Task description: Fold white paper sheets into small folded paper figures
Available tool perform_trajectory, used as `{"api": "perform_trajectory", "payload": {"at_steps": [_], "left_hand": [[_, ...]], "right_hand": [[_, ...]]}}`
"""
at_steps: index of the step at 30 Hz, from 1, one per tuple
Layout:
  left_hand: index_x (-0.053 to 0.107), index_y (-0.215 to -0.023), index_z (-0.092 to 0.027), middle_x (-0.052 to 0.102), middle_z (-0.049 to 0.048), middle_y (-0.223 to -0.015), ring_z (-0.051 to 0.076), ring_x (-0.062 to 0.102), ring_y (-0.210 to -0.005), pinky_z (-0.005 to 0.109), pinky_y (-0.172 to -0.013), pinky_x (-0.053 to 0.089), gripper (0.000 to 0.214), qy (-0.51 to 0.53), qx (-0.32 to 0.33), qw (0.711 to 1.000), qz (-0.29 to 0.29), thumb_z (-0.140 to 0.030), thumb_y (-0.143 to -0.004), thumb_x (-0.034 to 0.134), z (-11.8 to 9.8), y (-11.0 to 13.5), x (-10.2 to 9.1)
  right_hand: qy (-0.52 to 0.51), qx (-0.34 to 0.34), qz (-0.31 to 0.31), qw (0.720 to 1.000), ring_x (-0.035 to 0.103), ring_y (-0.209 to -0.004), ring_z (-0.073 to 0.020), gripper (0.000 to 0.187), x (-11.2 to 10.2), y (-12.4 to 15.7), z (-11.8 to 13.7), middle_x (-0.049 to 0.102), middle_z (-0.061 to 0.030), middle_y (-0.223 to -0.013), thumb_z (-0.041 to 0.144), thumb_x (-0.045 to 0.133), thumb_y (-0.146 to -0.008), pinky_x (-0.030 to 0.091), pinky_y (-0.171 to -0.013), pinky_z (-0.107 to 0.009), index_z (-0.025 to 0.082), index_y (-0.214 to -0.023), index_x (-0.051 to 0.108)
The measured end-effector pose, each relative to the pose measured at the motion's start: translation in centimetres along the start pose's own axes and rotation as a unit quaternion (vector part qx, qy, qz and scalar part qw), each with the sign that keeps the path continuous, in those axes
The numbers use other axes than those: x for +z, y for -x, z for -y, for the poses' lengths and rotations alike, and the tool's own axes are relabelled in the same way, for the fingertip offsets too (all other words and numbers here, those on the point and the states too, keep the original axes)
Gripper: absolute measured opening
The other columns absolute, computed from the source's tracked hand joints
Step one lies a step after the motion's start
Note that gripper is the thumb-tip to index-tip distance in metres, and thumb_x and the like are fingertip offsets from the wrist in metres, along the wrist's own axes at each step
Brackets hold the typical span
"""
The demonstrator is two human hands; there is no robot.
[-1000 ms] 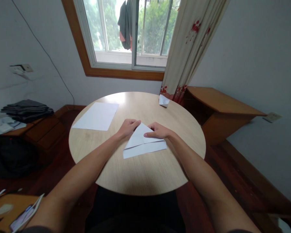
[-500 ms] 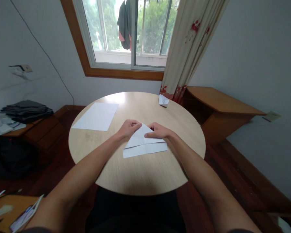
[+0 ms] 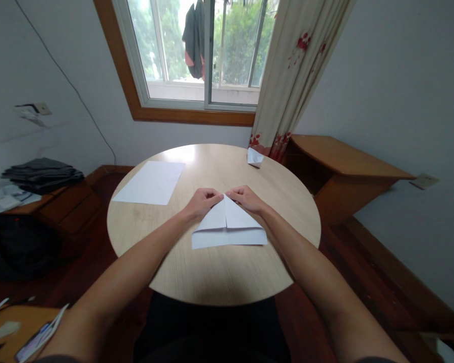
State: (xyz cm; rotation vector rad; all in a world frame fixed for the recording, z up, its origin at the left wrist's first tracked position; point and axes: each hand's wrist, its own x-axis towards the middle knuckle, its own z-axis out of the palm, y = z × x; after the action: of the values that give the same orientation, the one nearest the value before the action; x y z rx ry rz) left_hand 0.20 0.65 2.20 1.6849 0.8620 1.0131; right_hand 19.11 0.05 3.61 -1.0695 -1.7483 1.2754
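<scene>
A white sheet of paper [image 3: 215, 218], folded to a triangle with a flat strip along its near side, lies in front of me on the round table [image 3: 223, 280]. Two flaps meet at its middle line. At the triangle's far tip, my left hand [image 3: 205, 200] pinches the left edge between thumb and curled fingers. Close beside it my right hand [image 3: 245, 197] pinches the same tip from the right. The undersides of the fingers are partly hidden.
A flat white sheet [image 3: 151, 182] lies at the table's left. A small folded paper piece [image 3: 255, 157] stands near the far right edge. Beyond are a window, a curtain [image 3: 295, 65] and a wooden desk [image 3: 348, 156]. Folded dark clothes [image 3: 41, 174] lie to the left.
My right hand has slid from the right flap up to the tip, close to my left hand. The paper's right side has spread slightly rightward, and the middle line shows more plainly.
</scene>
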Motion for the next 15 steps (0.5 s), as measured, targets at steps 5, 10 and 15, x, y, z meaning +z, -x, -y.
{"api": "perform_trajectory", "payload": {"at_steps": [5, 10, 15], "left_hand": [[0.067, -0.07, -0.011, 0.064, 0.0031, -0.065, 0.011, 0.054, -0.058, 0.023, -0.055, 0.04, 0.034, 0.002, -0.004, 1.0, -0.001, -0.045, -0.069, 0.067, -0.18, 0.18, 0.12], [0.067, -0.071, -0.01, 0.065, 0.0037, -0.065, 0.011, 0.054, -0.057, 0.022, -0.053, 0.04, 0.032, -0.004, -0.013, 1.0, -0.015, -0.042, -0.069, 0.068, -0.23, 0.34, 0.36], [0.068, -0.071, -0.01, 0.065, 0.003, -0.064, 0.011, 0.054, -0.056, 0.022, -0.051, 0.039, 0.032, -0.005, -0.02, 1.0, -0.009, -0.042, -0.068, 0.069, -0.24, 0.36, 0.53]], "right_hand": [[-0.005, 0.001, -0.009, 1.0, 0.04, -0.05, -0.0071, 0.031, -0.25, -0.08, -0.05, 0.05, 0.0035, -0.054, 0.043, 0.064, -0.067, 0.03, -0.049, -0.022, 0.013, -0.062, 0.059], [0.009, -0.004, -0.007, 1.0, 0.044, -0.051, -0.0079, 0.028, -0.41, -0.06, -0.06, 0.054, 0.0022, -0.054, 0.04, 0.064, -0.066, 0.033, -0.051, -0.022, 0.013, -0.061, 0.061], [0.033, -0.005, -0.016, 0.999, 0.044, -0.049, -0.0081, 0.029, -0.38, -0.03, 0.12, 0.052, 0.0029, -0.05, 0.041, 0.064, -0.065, 0.033, -0.049, -0.022, 0.014, -0.057, 0.059]]}}
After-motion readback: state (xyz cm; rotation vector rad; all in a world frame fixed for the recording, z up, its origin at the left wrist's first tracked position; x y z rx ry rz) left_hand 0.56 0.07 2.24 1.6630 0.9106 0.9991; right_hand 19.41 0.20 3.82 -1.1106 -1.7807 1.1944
